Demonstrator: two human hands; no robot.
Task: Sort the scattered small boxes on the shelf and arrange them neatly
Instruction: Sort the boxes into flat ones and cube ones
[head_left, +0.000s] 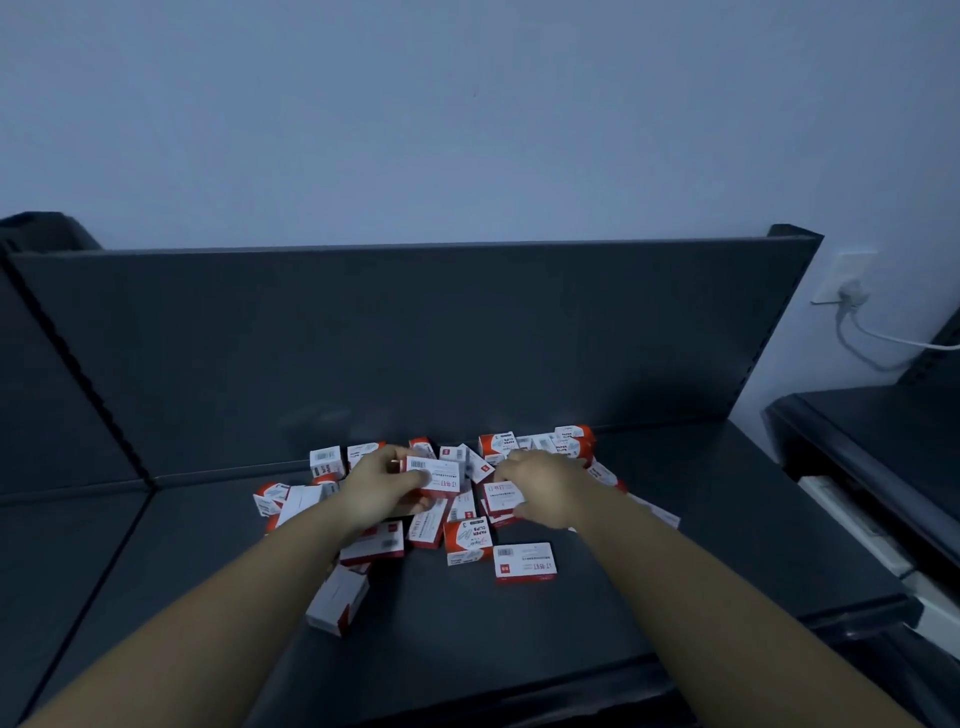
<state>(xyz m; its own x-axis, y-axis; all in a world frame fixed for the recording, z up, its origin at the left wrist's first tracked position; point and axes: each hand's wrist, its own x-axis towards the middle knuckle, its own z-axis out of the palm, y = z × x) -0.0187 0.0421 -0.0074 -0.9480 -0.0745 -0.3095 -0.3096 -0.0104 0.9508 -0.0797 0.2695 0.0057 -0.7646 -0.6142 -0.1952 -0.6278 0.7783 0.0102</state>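
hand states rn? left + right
Left hand: closed on a white-and-red box, lifted above the pile.
Right hand: fingers down on the box pile; grip cannot be told.

My left hand (382, 491) covers part of the white-and-red cardboard box (435, 475) it grips, and hides the boxes under its palm. My right hand (543, 486) lies over another white box (501, 496), so I cannot tell whether my fingers pinch it or only touch it. My forearms run off the bottom edge. Print on the scattered small boxes (470, 540) is mostly too small and blurred to read.
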